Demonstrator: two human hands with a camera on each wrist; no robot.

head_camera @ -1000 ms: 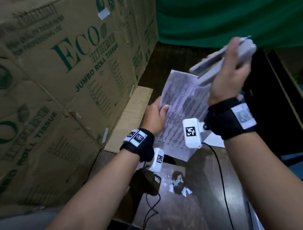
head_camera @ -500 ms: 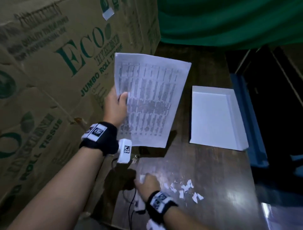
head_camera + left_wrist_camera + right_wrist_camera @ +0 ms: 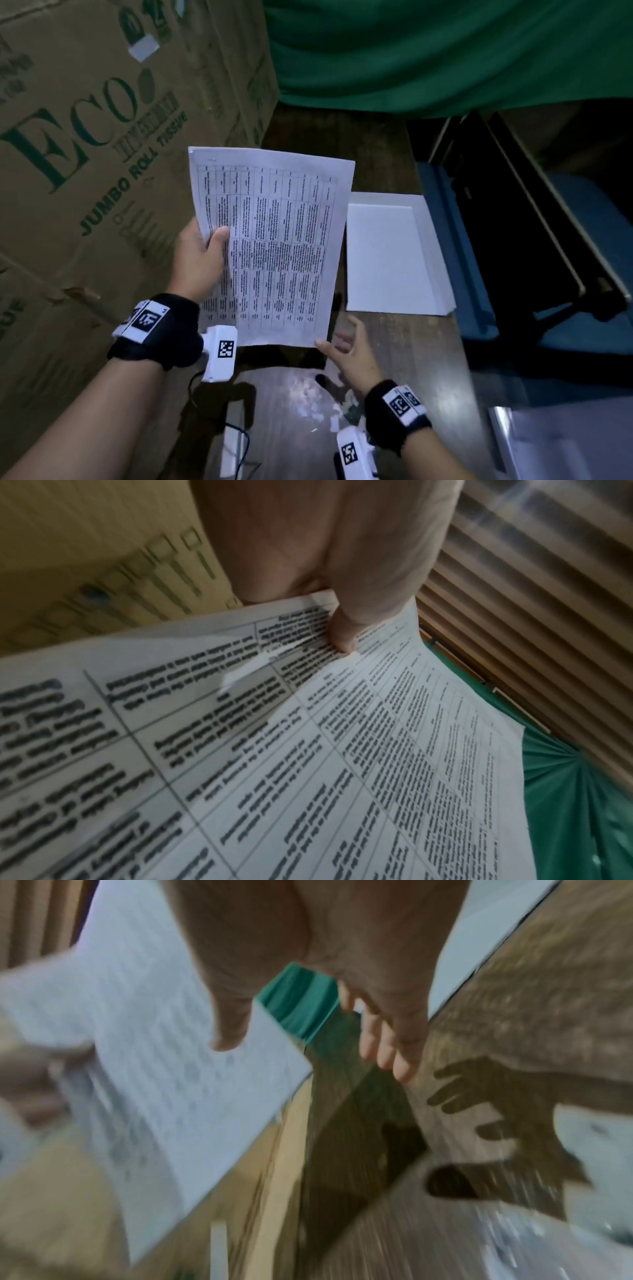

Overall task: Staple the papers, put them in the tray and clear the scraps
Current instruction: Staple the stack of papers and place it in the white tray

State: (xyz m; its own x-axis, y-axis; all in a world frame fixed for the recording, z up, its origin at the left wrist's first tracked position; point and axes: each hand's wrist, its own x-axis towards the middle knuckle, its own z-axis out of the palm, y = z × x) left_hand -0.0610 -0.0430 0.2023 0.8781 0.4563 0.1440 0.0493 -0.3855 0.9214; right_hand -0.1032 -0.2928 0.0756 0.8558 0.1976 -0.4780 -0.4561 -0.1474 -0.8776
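Nearest, at six o'clock on the desk [image 3: 394,346]: torn scraps [image 3: 317,413] scattered in the glare, not yet cleared. Just past them, right hand [image 3: 349,356] raised, grip wide and holding nothing, fingers spread, fingertips near the bottom right corner of the papers [image 3: 274,246]; touching or just short cannot be told through the blur.

At nine o'clock of the sheets, left hand [image 3: 198,260] pinching their left edge, thumb on top, fingers hidden behind. Papers lifted clear of the desk, tilted, long side running toward twelve o'clock.

Further out, at two o'clock from the right hand, white tray [image 3: 428,260] lying flat, just beside the papers' right edge. Beyond, cardboard boxes [image 3: 102,137] at ten o'clock and green cloth [image 3: 445,51] at twelve.

Likely risks: held by one edge only, sheets could sag or fan apart on the way over; a low sweep could brush scraps off the desk or catch the tray rim and land crooked.
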